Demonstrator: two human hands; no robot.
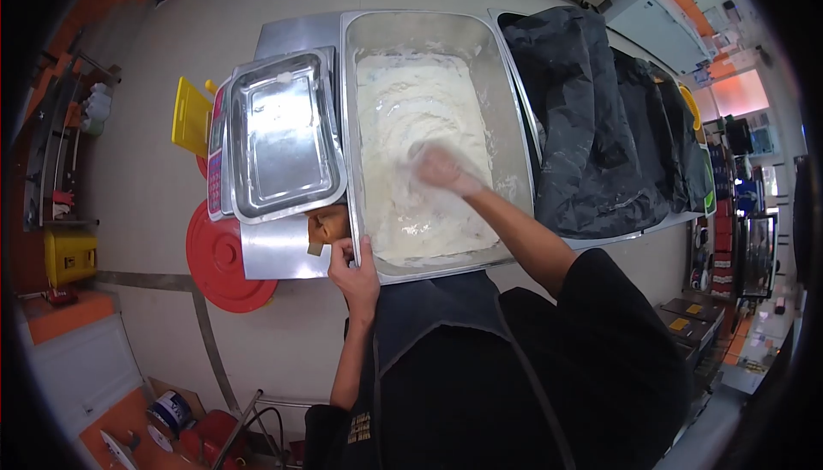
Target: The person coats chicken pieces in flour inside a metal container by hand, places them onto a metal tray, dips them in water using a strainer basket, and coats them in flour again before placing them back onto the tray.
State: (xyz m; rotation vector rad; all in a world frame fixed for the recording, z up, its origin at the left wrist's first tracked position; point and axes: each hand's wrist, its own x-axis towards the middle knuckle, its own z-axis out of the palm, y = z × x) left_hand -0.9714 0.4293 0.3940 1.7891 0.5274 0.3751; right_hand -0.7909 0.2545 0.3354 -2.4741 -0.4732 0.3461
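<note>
A deep metal pan (506, 119) holds a wide layer of creamy white, wet-looking mixture (420, 93) with curved ridges on its surface. Over the middle of the mixture is my right hand (441, 168), smeared by motion, with whitish stuff on it; its fingers cannot be made out. My left hand (356, 271) grips the pan's near left corner, thumb and fingers on the rim. Left of the pan lies a shallow, shiny metal tray (283, 136), resting on a scale with a pink keypad (216, 166).
Black plastic sheeting (583, 127) covers things right of the pan. A red round lid (221, 256) and a yellow board (190, 117) are at the left, beside the metal table (283, 251). A brown object (327, 223) sits near my left hand.
</note>
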